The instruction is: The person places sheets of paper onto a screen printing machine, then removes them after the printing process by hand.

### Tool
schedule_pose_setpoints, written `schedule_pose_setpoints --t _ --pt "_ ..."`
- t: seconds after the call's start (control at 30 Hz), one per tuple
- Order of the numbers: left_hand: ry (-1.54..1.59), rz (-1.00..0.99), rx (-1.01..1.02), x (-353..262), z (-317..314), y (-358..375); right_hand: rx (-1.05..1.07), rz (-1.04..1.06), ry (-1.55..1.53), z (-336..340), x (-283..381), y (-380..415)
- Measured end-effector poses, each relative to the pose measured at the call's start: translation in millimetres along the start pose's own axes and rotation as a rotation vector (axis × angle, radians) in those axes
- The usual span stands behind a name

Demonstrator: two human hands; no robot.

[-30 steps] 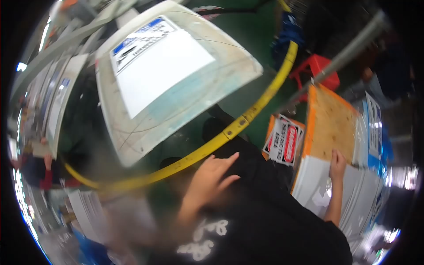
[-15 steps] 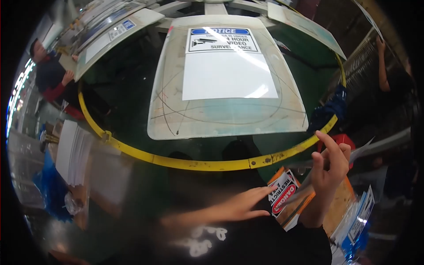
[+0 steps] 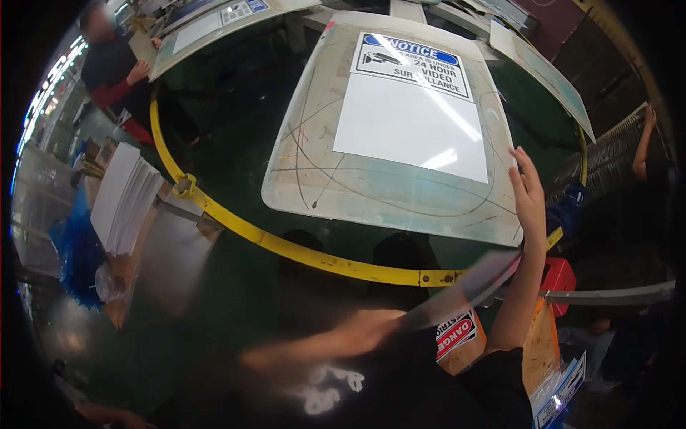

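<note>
A pale board [image 3: 300,179] with rounded corners carries a white sheet [image 3: 411,129] printed with a blue NOTICE video surveillance sign. My right hand [image 3: 527,189] is at the board's right edge, fingers stretched out and slightly apart. Lower down, my left hand [image 3: 375,327] is blurred by motion, closed at the left end of a thin see-through sheet [image 3: 461,289]. That sheet slants up toward my right forearm. Behind it lies a red and white DANGER sign [image 3: 456,334], partly covered.
A yellow curved rail [image 3: 307,254] runs below the board. At left stand a stack of white sheets [image 3: 125,200] and blue plastic [image 3: 75,250]. A person [image 3: 107,71] stands at upper left; another person's arm [image 3: 643,143] shows at right. A red object [image 3: 559,284] sits lower right.
My right hand has moved up to the board's edge. My left hand has closed on the see-through sheet, which has swung left. The view has shifted, placing the board farther right and tilted.
</note>
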State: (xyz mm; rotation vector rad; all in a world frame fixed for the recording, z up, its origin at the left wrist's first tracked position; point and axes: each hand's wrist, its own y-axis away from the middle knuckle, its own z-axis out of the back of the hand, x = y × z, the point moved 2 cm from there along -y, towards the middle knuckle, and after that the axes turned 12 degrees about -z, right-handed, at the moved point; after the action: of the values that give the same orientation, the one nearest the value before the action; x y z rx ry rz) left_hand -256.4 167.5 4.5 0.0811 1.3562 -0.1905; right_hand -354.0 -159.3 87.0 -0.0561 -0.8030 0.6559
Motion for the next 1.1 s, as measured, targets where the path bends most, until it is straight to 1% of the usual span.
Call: schedule_pose_setpoints --t 0.1,0.13,0.17,0.2,0.23,0.27,0.3,0.37,0.43,0.47,0.5,0.53,0.57,0.6,0.63,0.7,0.77,0.8,0.87,0.9,0.93,1.0,1.03,1.07,1.1 --pt "0.157 -0.244 -0.320 1.9 11.9 18.9 0.455 -0.075 0.142 -4.9 -17.0 -11.5" --pt "0.117 -0.233 -0.292 -3.6 26.2 25.0 0.558 -0.043 -0.048 -1.4 -22.8 -10.9" --pt "0.161 -0.224 -0.365 -13.5 37.1 25.1 0.662 -0.017 -0.244 7.8 -35.1 -3.2" --pt "0.204 -0.220 -0.431 -25.5 46.7 23.0 0.671 -0.107 -0.502 19.5 -52.6 9.6" --pt "0.035 -0.117 -0.463 -13.3 57.4 40.6 0.674 -0.211 -0.748 32.4 -59.9 21.6" --pt "-0.127 -0.005 -0.480 -0.3 68.0 58.4 0.706 -0.150 -0.753 46.0 -51.6 30.9" --pt "-0.133 -0.117 -0.588 -13.7 87.2 57.6 0.740 -0.088 -0.760 55.5 -54.6 42.2" --pt "-0.055 0.008 -0.595 -1.6 111.2 68.4 0.538 -0.127 -1.019 62.0 -127.3 89.9" --pt "-0.100 0.024 -0.593 -2.2 131.1 57.2 0.494 -0.183 -0.834 32.7 -82.1 113.4" --pt "-0.118 0.039 -0.588 -3.3 139.7 48.0 0.434 -0.279 -0.876 16.3 -67.6 127.1" --pt "-0.106 -0.080 -0.530 -4.5 151.6 37.4 0.372 -0.380 -0.917 2.1 -63.6 137.9" --pt "-0.095 -0.196 -0.466 -4.2 163.8 27.1 0.362 -0.462 -0.868 -5.4 -69.0 144.4" --pt "-0.157 -0.228 -0.453 1.1 174.7 18.0 0.347 -0.543 -0.820 -12.6 -77.6 152.2" --pt "-0.221 -0.260 -0.436 3.0 187.4 9.0 0.295 -0.448 -0.946 -28.0 -92.5 159.1" --pt "-0.149 -0.180 -0.405 -10.0 199.7 -0.3 0.232 -0.419 -1.135 -40.2 -121.0 169.9" --pt "-0.014 -0.011 -0.352 -35.7 223.8 -18.3 0.161 -0.555 -1.346 -64.1 -119.7 189.3" --pt "0.012 -0.128 -0.314 -45.5 235.1 -28.9 0.181 -0.647 -1.217 -75.8 -111.7 194.8" --pt "-0.014 -0.136 -0.354 -43.4 231.7 -30.5 0.189 -0.697 -1.144 -77.1 -107.3 198.2" --pt "-0.078 -0.168 -0.422 -35.4 220.6 -35.0 0.030 -0.634 -0.992 -69.5 -99.5 191.2" --pt "-0.127 -0.149 -0.500 -34.6 204.5 -34.7 -0.053 -0.603 -0.914 -61.5 -90.0 185.4" --pt "-0.174 -0.126 -0.578 -33.8 188.3 -34.3 -0.065 -0.592 -0.941 -51.2 -74.6 180.6" --pt "-0.093 -0.075 -0.712 -28.8 154.9 -35.9 -0.191 -0.636 -0.642 -24.0 -57.7 176.3" --pt "-0.092 -0.083 -0.773 -22.0 138.1 -38.5 -0.248 -0.659 -0.483 -15.6 -54.4 177.4" --pt "-0.113 -0.092 -0.814 -14.8 125.1 -40.9 -0.380 -0.525 -0.335 -10.6 -58.2 176.7" --pt "-0.134 -0.100 -0.855 -7.6 112.0 -43.3 -0.398 -0.521 -0.328 -9.1 -73.8 176.8"
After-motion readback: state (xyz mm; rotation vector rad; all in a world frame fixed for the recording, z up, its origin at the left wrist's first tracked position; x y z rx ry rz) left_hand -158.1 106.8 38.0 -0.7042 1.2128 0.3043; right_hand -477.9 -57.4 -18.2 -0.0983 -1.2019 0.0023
